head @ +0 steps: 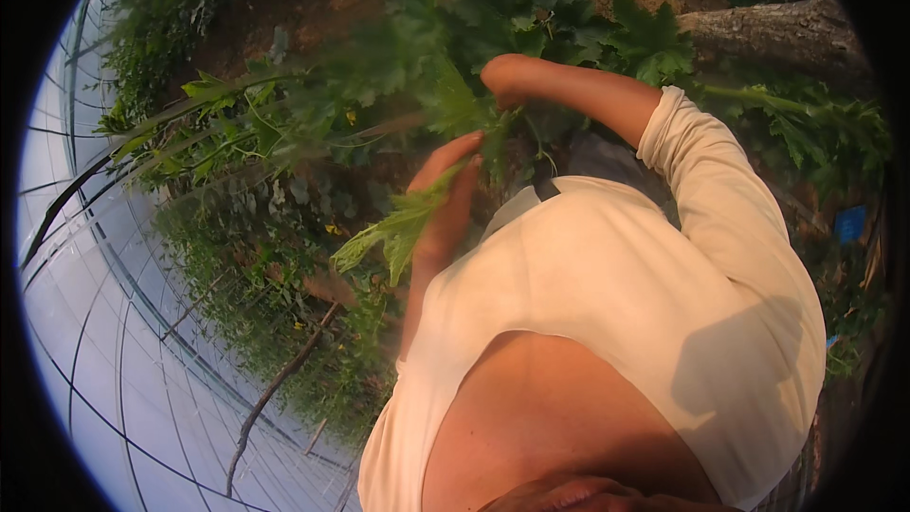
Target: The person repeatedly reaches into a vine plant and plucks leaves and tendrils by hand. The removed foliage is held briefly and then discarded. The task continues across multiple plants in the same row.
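My left hand (449, 181) is at the middle of the head view, its fingers pointing towards a leafy vine shoot (498, 139). A light green lobed leaf (402, 227) lies across this hand and wrist. Whether the fingertips grip the shoot is not plain. My right hand (506, 82) is farther forward and to the right, bent down over the same foliage. Its fingers are hidden behind the hand and leaves, so its hold cannot be seen. Large dark green lobed leaves (490, 21) spread just beyond both hands.
Blurred stems (178, 107) and a dark curved line cross the left side. A thick log-like trunk (775, 25) lies at the upper right. Dense plants (270, 263) with yellow flowers fill the left, beside a thin wooden stick (284, 373) and a greenhouse film wall (92, 313). A blue object (849, 224) is at right.
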### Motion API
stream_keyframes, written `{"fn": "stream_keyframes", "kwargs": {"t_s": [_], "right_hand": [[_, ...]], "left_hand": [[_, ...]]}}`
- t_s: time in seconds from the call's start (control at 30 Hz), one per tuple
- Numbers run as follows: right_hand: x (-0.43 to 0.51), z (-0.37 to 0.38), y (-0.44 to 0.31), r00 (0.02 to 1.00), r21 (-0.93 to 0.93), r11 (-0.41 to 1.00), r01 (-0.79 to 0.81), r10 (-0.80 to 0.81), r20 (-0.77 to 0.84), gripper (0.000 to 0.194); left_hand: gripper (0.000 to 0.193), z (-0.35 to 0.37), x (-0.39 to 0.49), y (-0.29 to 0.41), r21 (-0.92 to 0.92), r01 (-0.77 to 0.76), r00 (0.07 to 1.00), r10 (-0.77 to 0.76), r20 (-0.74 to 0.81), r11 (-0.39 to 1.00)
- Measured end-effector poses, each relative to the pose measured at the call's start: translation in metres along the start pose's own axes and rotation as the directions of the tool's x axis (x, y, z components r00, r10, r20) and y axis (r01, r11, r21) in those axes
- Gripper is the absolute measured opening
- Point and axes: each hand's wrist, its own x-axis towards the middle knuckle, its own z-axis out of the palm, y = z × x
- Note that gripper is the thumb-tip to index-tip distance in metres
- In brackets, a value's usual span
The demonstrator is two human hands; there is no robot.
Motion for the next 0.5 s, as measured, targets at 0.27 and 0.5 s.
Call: {"fn": "stream_keyframes", "kwargs": {"t_s": [0.27,0.5], "right_hand": [[-0.003,0.018,0.042,0.984,0.761,0.634,0.136,0.0,-0.175,0.012],[-0.015,0.082,0.045,0.646,0.917,-0.068,0.393,0.73,-0.223,0.021]], "left_hand": [[0.019,-0.002,-0.004,-0.005,-0.012,-0.003,0.995,0.002,-0.104,1.0],[0.019,-0.005,0.001,-0.015,-0.124,-0.004,0.951,-0.034,-0.307,0.992]]}}
